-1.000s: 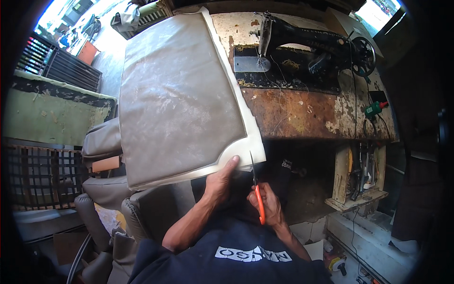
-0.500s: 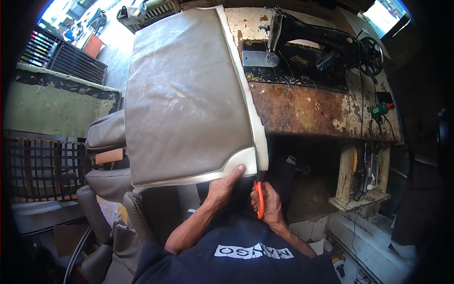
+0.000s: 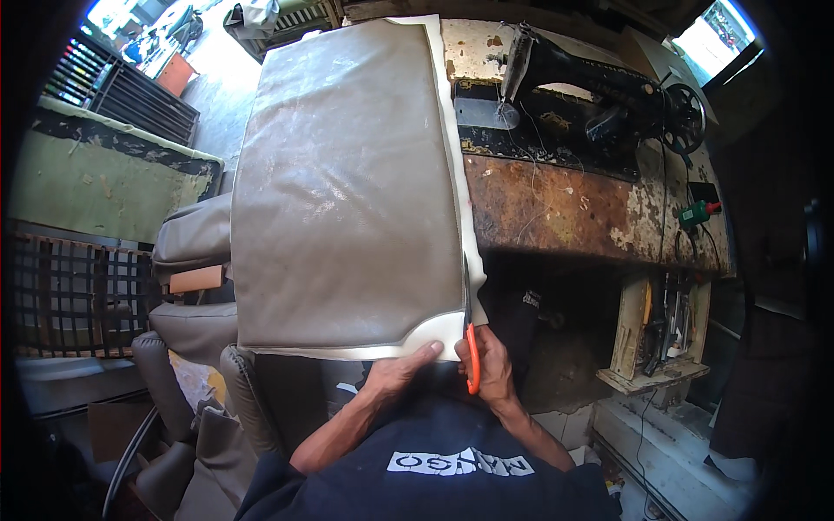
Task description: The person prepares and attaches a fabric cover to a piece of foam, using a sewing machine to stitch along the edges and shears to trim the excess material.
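Note:
A large brown leather-like panel [image 3: 347,200] with a white foam layer [image 3: 439,328] under it stretches away from me, partly over the table. My left hand [image 3: 401,369] pinches its near edge close to the right corner, thumb on top of the white layer and fingers hidden below. In my right hand [image 3: 493,369] are scissors with orange handles [image 3: 473,359]. Their blades lie along the panel's right edge, between the brown cover and the outer white strip [image 3: 476,282]. The lower end of that strip hangs bent beside my right hand.
A black sewing machine [image 3: 599,95] stands on the worn wooden table [image 3: 556,204] at the far right. Below it an open drawer [image 3: 656,378] holds several tools. Brown padded seat pieces [image 3: 195,330] and a green padded board [image 3: 104,178] are on the left.
The scissors have moved up along the right edge, and the loose strip's lower end now bends outward. The panel has shifted slightly toward me, its near edge lower in view.

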`<state>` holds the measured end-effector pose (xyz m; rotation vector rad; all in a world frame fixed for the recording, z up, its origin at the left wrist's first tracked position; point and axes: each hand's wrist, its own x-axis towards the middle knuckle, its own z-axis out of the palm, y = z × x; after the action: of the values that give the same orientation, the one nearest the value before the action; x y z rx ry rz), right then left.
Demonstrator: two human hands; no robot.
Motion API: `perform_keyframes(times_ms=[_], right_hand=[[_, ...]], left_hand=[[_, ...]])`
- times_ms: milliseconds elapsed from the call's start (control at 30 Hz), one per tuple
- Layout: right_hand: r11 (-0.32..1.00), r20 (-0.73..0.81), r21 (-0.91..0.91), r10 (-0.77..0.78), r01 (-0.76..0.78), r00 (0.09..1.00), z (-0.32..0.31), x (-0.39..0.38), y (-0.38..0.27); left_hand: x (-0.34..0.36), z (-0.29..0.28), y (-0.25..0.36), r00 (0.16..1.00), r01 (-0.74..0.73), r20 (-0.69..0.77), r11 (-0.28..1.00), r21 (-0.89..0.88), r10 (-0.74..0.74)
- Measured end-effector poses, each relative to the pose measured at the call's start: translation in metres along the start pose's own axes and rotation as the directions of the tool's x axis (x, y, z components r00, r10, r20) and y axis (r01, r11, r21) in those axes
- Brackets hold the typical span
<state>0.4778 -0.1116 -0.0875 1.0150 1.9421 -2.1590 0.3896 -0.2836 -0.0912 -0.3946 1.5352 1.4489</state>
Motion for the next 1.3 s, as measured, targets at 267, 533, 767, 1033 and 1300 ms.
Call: perform_keyframes(times_ms=[267, 533, 767, 1033, 1300], right_hand=[[0.991, -0.013, -0.13, -0.017, 0.015, 1.0, 0.006, 0.002, -0.006], [0.995, -0.016, -0.038, -0.094, 0.094, 0.995, 0.017, 0.004, -0.017], [0.975, -0.072, -0.073, -0.213, 0.208, 0.974, 0.027, 0.012, -0.014], [0.967, -0.12, -0.071, -0.251, 0.244, 0.961, 0.036, 0.026, -0.017], [0.997, -0.059, -0.037, -0.076, 0.074, 0.995, 0.053, 0.022, -0.021]], left_hand=[[-0.022, -0.011, -0.003, 0.991, 0.123, 0.047, 0.992, 0.041, -0.125], [-0.046, -0.016, 0.008, 0.961, 0.277, 0.007, 0.959, 0.052, -0.278], [-0.052, -0.031, -0.012, 0.938, 0.346, -0.014, 0.934, 0.086, -0.346], [-0.077, -0.039, 0.006, 0.894, 0.447, -0.047, 0.885, 0.129, -0.445], [-0.078, -0.096, -0.028, 0.946, 0.267, 0.074, 0.886, 0.378, -0.316]])
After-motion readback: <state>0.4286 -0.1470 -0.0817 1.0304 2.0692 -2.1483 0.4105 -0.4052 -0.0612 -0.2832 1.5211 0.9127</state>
